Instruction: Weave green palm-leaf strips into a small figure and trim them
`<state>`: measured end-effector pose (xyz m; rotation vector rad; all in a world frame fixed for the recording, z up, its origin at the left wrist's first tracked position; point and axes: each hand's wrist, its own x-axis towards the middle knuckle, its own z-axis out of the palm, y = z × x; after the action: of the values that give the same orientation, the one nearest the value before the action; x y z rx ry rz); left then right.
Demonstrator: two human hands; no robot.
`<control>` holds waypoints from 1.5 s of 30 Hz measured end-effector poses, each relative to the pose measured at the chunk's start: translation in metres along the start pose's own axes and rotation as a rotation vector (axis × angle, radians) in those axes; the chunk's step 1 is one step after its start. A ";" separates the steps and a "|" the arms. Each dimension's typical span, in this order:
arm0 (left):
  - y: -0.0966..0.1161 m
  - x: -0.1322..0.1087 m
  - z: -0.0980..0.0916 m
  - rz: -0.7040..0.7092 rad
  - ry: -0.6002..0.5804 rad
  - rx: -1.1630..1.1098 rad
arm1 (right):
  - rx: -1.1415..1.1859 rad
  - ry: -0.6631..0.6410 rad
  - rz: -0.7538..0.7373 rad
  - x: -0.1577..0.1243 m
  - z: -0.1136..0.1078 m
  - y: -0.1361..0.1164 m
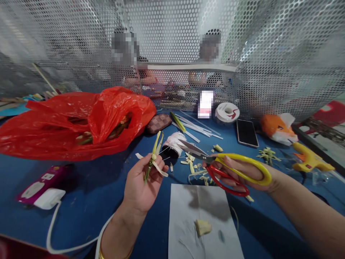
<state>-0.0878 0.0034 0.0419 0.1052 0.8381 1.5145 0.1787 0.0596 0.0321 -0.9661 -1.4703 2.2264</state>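
Note:
Between the thumb and fingers of my left hand [144, 183] is a small bundle of plant strips [153, 157], green below and pale above, with a knot-like middle. My right hand [239, 172] grips a pair of scissors [239, 167] with one yellow and one red handle loop. The blades point left toward the bundle, apart from it, and look slightly parted. Behind the blades lies a spool of whitish thread [174, 143]. Below, a white paper sheet [199, 201] carries a pale yellow plant piece [203, 227]. Pale scraps [192, 166] are scattered near the scissors.
A red plastic bag [64, 126] holding stems fills the left. Around the blue table lie a purple box [43, 183], white plug [50, 198] with cable, checkered pouch [159, 123], white sticks [198, 127], ribbon roll [227, 112], phone [247, 133] and yellow glue gun [309, 160]. Perforated screen [172, 32] behind; people beyond.

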 end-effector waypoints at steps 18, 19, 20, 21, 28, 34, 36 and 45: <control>-0.004 0.000 -0.002 0.005 -0.002 0.009 | 0.129 0.232 -0.001 0.052 -0.012 -0.014; -0.004 0.000 -0.002 0.006 0.004 0.007 | 0.094 0.254 -0.018 0.049 -0.010 -0.014; -0.004 0.000 -0.002 0.009 0.008 0.004 | 0.057 0.272 -0.036 0.046 -0.008 -0.013; -0.003 0.000 -0.001 0.012 0.008 0.002 | 0.022 0.281 -0.058 0.041 -0.005 -0.012; -0.001 -0.001 -0.001 0.020 -0.026 -0.016 | -0.022 0.123 -0.125 0.008 -0.001 -0.003; -0.002 0.000 -0.002 0.022 -0.045 -0.030 | 0.053 0.241 -0.241 0.003 0.001 -0.005; -0.002 0.000 -0.002 0.018 -0.045 -0.034 | 0.139 0.304 -0.277 0.002 0.001 -0.009; -0.002 -0.002 -0.001 0.012 -0.052 -0.044 | 0.090 -0.013 -0.015 0.007 0.011 0.011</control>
<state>-0.0869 0.0009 0.0408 0.1164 0.7635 1.5342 0.1679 0.0515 0.0224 -0.9113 -1.3654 2.2709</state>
